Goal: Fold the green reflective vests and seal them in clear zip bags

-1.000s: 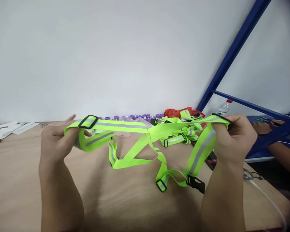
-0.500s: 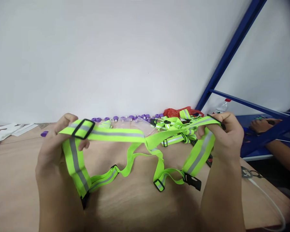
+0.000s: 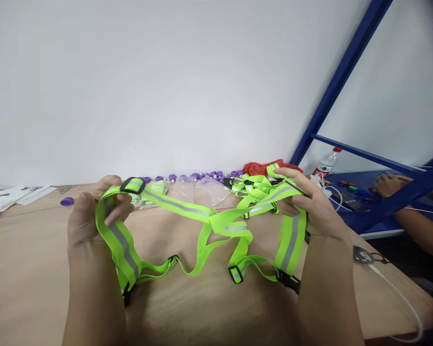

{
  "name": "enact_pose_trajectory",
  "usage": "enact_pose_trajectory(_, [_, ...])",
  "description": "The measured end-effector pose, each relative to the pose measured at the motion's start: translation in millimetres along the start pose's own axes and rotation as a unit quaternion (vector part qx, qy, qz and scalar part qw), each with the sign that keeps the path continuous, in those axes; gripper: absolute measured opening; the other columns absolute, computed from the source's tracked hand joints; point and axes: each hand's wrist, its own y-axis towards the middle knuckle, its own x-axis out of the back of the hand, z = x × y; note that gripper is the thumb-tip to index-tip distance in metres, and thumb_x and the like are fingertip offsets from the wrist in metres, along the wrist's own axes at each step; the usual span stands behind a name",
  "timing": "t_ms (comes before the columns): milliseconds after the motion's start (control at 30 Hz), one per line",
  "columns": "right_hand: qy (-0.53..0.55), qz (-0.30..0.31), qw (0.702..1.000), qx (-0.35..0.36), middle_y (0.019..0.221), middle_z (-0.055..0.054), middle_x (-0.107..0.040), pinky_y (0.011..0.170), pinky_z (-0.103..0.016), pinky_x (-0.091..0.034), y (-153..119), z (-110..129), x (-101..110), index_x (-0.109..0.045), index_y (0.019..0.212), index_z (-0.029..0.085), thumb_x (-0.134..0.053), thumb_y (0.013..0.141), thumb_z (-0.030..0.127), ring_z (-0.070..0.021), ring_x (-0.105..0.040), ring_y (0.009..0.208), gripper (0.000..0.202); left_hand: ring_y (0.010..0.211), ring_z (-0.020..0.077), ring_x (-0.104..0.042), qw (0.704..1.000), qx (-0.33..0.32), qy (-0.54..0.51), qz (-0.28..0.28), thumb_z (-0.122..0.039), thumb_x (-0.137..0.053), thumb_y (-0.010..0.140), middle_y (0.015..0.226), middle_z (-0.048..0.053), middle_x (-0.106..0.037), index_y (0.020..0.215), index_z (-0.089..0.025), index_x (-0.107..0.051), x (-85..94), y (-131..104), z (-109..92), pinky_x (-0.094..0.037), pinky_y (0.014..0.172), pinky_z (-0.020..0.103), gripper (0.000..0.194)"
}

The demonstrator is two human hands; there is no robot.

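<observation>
Though slack, grey-striped lime harness [image 3: 221, 219].

Soft, kinda flat light on the wall [image 3: 166, 86], shadows pooling on the near table [image 3: 202, 319]. Straps [image 3: 176, 205] read fine, but the co-worker's hand [image 3: 388, 185] is mushy and the top-right corner goes dark.

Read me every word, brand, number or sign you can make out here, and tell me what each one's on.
None can be read.
Bottle label: pale markings on red, too small and blurred to read.
Round device with the white cord: too small to tell whether it bears lettering.
Yellow-green harness: grey stripes, no lettering visible.
</observation>
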Motion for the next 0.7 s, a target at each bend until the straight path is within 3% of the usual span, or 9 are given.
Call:
enact_pose_trajectory(67, [0.028,0.023,0.999,-0.002,0.055,0.010,-0.035,0.045,-0.026,-0.023,0.7,-0.4,-1.4,-0.057,0.126,0.026,-0.070,0.072,0.063,-0.0102,-0.028,0.042,0.066,0.035,0.0023,-0.041,0.999,-0.002,-0.008,-0.044,-0.047,-0.090,0.063,0.061,-0.002,-0.065,0.080,-0.020,-0.070,-5.0,6.9,1.5,-0.036,0.037,0.016,0.038])
enact_pose_trajectory(167, [0.053,0.017,0.998,0.003,0.058,0.007,-0.036,0.046,-0.029,-0.027,0.2,0.3,-4.9,-0.060,0.117,0.026,-0.058,0.075,0.070,-0.0113,-0.028,0.043,0.061,0.040,0.0046,-0.049,0.998,-0.016,-0.011,-0.065,-0.025,-0.094,0.059,0.065,-0.002,-0.069,0.079,-0.021,-0.068,-7.2,13.1,3.5,-0.044,0.043,0.017,0.033])
enact_pose_trajectory(267, [0.035,-0.038,0.998,0.029,0.057,0.006,-0.039,0.048,-0.033,-0.035,-2.5,0.0,-6.6,-0.058,0.105,0.027,-0.058,0.073,0.064,-0.0134,-0.032,0.044,0.049,0.039,0.0042,-0.049,0.998,-0.016,0.017,-0.059,-0.018,-0.090,0.063,0.077,0.000,-0.073,0.100,-0.025,-0.069,-6.6,11.7,1.8,-0.041,0.040,0.016,0.043])
enact_pose_trajectory(367, [0.005,-0.091,0.993,0.081,0.064,0.003,-0.051,0.055,-0.038,-0.045,-5.7,-0.1,-8.2,-0.055,0.101,0.028,-0.068,0.068,0.058,-0.0176,-0.047,0.050,0.046,0.037,0.0049,-0.049,0.997,-0.014,0.070,-0.018,-0.014,-0.084,0.070,0.081,0.002,-0.073,0.123,-0.029,-0.064,-8.1,5.5,-1.7,-0.032,0.034,0.017,0.058])
enact_pose_trajectory(500, [-0.014,-0.129,0.984,0.120,0.072,-0.001,-0.064,0.064,-0.044,-0.053,-8.4,6.6,-17.4,-0.055,0.096,0.029,-0.080,0.065,0.050,-0.0258,-0.064,0.066,0.045,0.044,0.0063,-0.052,0.995,-0.057,0.086,0.013,-0.009,-0.079,0.070,0.114,0.010,-0.070,0.128,-0.027,-0.065,-20.9,-1.9,-3.9,-0.027,0.030,0.020,0.063])
enact_pose_trajectory(600, [0.005,-0.147,0.977,0.156,0.073,0.001,-0.070,0.070,-0.045,-0.058,-11.0,14.0,-26.5,-0.057,0.093,0.029,-0.085,0.067,0.042,-0.0272,-0.071,0.074,0.040,0.057,0.0084,-0.055,0.991,-0.117,0.060,0.001,-0.007,-0.074,0.069,0.126,0.008,-0.066,0.122,-0.027,-0.071,-33.5,-6.0,-5.4,-0.038,0.035,0.019,0.057])
enact_pose_trajectory(700, [0.024,-0.154,0.964,0.215,0.078,0.002,-0.075,0.077,-0.046,-0.061,-15.8,19.2,-32.3,-0.060,0.095,0.030,-0.085,0.072,0.036,-0.0273,-0.075,0.083,0.035,0.072,0.0105,-0.060,0.987,-0.153,0.037,0.029,-0.010,-0.072,0.068,0.136,0.001,-0.061,0.122,-0.033,-0.070,-33.8,-10.4,-9.8,-0.053,0.051,0.021,0.058])
